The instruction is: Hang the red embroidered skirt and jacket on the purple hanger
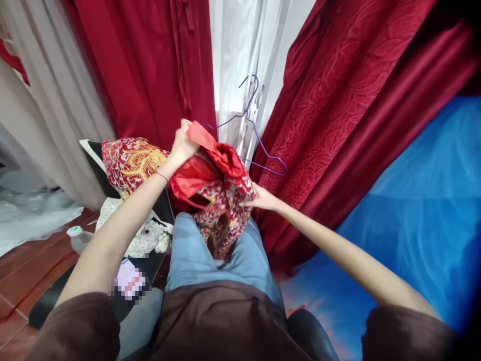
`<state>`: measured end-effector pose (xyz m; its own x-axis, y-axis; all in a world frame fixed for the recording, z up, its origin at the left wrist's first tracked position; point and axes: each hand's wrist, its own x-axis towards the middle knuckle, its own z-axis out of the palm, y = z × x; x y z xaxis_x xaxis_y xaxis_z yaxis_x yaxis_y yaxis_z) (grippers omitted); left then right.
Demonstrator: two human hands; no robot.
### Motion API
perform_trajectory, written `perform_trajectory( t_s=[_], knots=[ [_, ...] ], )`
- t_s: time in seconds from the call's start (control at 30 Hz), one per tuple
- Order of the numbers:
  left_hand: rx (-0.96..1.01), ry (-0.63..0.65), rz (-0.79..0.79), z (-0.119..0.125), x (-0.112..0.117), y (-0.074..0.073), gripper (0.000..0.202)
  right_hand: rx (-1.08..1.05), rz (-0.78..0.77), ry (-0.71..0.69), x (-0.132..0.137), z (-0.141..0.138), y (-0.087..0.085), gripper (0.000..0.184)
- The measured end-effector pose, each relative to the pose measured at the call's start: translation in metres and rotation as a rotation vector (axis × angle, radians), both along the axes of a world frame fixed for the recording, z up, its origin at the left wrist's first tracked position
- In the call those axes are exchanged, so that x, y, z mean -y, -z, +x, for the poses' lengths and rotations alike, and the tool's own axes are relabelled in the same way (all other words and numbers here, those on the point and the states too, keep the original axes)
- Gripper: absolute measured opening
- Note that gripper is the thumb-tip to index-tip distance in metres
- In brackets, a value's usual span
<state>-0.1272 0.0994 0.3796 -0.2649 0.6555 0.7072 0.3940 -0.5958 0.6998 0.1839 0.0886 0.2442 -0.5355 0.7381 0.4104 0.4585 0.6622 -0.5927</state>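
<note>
A red patterned garment (235,210) with silvery and gold motifs and a plain red lining hangs bunched between my hands, over my lap. My left hand (184,142) is closed on its plain red edge at the upper left. On the other side, my right hand (264,197) grips the patterned cloth, thumb in front and the other fingers mostly hidden behind it. Just beyond the garment is a purple wire hanger (248,114), hook upward. Part of the hanger is hidden by the cloth, and I cannot tell what supports it.
To the left, red cloth with a gold dragon (141,160) lies on a black surface (148,286), near a dotted white cloth (141,240) and a pink-and-white packet (130,280). A clear bottle (78,239) stands beside it. Red curtains (146,65) hang ahead; blue fabric (424,200) spreads right.
</note>
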Motion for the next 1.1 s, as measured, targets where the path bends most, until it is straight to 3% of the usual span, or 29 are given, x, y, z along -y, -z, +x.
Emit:
perform_trajectory(
  t_s=[0.1,0.2,0.33,0.43,0.57,0.7,0.8,0.87,0.97,1.03,1.1],
  knots=[
    [-0.462,-0.157,-0.258,0.026,0.009,0.017,0.033,-0.03,0.019,0.073,0.027,0.011,0.007,0.097],
    [-0.817,-0.259,-0.419,0.046,0.015,0.024,0.041,0.019,0.304,0.235,0.044,0.006,-0.007,0.1],
    [-0.939,-0.298,-0.441,0.055,0.012,0.032,0.046,0.406,0.656,0.287,0.044,-0.002,-0.031,0.064],
    [-0.987,-0.341,-0.379,0.052,0.008,0.042,0.053,0.65,0.756,0.177,0.032,0.002,-0.042,0.028],
    [-1.051,-0.261,-0.316,0.052,-0.003,0.059,0.056,0.855,0.696,-0.132,0.013,0.025,-0.053,0.022],
    [-0.93,-0.186,-0.357,0.071,-0.026,0.072,0.052,0.975,0.595,0.019,-0.007,0.055,-0.062,0.024],
    [-0.805,-0.144,-0.461,0.085,-0.045,0.078,0.054,0.979,0.557,0.125,-0.019,0.069,-0.058,0.024],
    [-0.825,-0.096,-0.508,0.087,-0.057,0.084,0.054,0.943,0.527,0.154,-0.023,0.074,-0.052,0.024],
    [-0.934,-0.052,-0.603,0.073,-0.071,0.095,0.044,0.905,0.483,0.161,-0.024,0.077,-0.045,0.022],
    [-0.964,-0.084,-0.8,0.054,-0.08,0.106,0.027,0.893,0.486,0.154,-0.024,0.081,-0.044,0.021],
    [-0.917,-0.131,-1.035,0.031,-0.089,0.116,0.023,0.869,0.516,0.144,-0.025,0.087,-0.045,0.019]
  ],
)
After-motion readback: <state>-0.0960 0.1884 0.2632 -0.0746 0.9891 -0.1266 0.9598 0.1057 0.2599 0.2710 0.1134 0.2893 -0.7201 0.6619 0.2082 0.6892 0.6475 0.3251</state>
